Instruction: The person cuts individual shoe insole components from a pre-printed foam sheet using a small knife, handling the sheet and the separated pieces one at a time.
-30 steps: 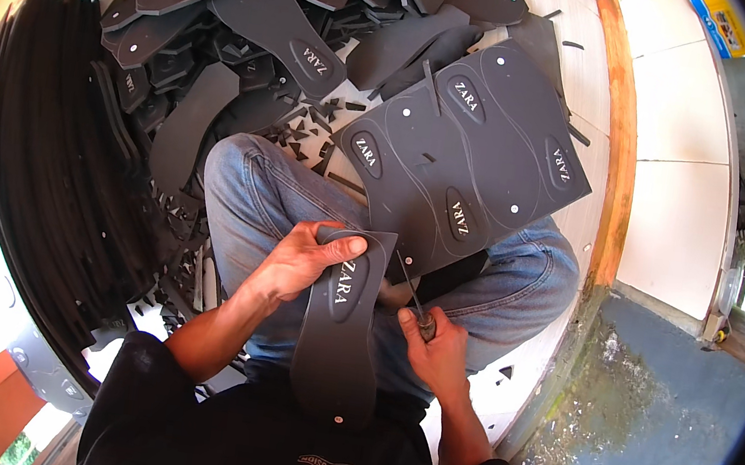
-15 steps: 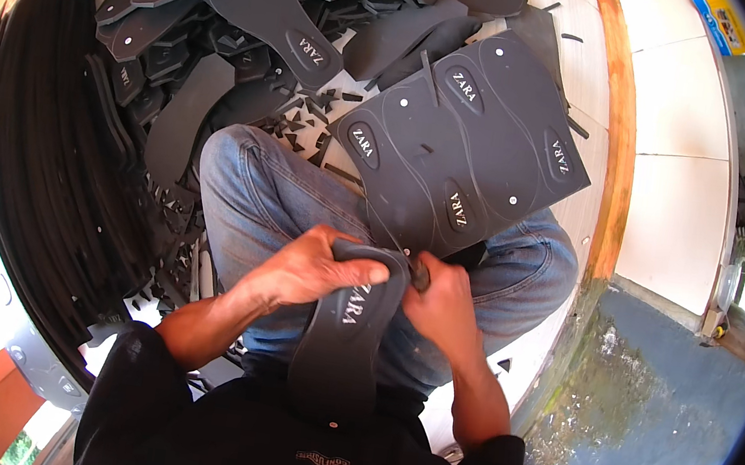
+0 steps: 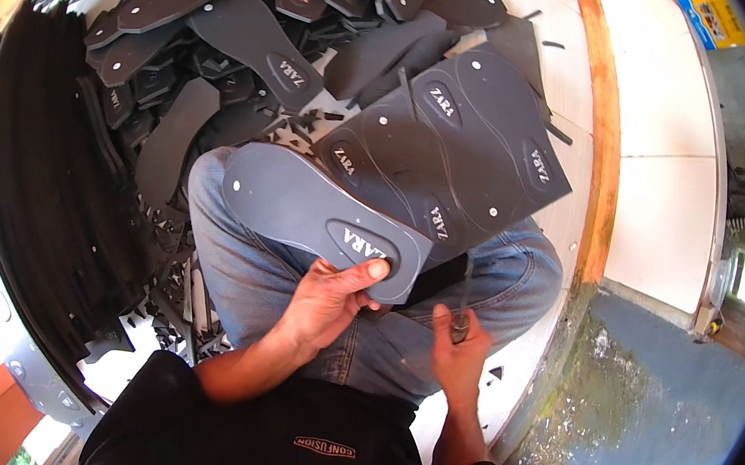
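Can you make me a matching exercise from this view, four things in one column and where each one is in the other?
Things:
1. cut-out sole
2. uncut foam sheet
3. small tool
4. pile of cut soles

Places:
A. gripped in the right hand
B. heaped on the floor beyond the knees
C. held at its heel end by the left hand
D. resting across the right knee

Pairs: 1-C, 2-D, 3-A, 4-B
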`<state>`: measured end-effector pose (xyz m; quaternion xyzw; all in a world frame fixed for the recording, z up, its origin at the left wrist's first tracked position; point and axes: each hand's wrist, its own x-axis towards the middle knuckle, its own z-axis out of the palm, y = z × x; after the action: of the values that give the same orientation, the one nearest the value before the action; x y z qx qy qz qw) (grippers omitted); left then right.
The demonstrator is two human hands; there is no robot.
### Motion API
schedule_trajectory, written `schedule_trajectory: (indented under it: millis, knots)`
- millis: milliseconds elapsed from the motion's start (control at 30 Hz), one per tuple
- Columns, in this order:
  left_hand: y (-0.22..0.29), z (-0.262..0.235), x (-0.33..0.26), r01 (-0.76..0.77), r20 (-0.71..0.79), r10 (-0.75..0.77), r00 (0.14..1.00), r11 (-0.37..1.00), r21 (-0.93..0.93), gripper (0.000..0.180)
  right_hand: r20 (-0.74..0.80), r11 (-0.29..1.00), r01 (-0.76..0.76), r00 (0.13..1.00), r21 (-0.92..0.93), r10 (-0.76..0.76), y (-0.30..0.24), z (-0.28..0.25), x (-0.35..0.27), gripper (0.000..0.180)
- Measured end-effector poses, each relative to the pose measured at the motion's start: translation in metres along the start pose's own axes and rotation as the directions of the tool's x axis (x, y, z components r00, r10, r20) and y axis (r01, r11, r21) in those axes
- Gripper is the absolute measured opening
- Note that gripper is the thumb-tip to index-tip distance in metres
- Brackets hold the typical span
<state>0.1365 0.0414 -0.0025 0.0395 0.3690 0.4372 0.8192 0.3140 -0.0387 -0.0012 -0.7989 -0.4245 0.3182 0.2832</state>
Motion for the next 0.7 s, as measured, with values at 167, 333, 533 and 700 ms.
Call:
schedule_trajectory:
  millis: [167, 333, 533, 700]
  knots:
    - [-0.024, 0.001, -0.006, 0.056, -0.042, -0.054, 0.998, 0.998, 0.033, 0.021, 0.027, 0.983, -0.018, 0.999, -0.181, 0.023, 0.008, -0.007, -0.020, 0.034]
    - [-0.028, -0.003, -0.010, 0.065, -0.018, -0.064, 0.998, 0.997, 0.043, 0.023, 0.067, 0.977, -0.022, 0.997, -0.212, 0.037, 0.008, -0.009, -0.024, 0.030]
    - [-0.030, -0.018, -0.011, 0.070, 0.002, -0.070, 0.998, 0.996, 0.047, 0.021, 0.116, 0.958, -0.030, 0.991, -0.286, 0.065, 0.009, -0.009, -0.032, 0.027]
    - [-0.034, -0.032, -0.017, 0.029, 0.004, -0.030, 1.000, 0.996, 0.085, 0.022, 0.205, 0.964, 0.034, 0.979, -0.265, 0.022, -0.005, 0.005, -0.021, 0.022]
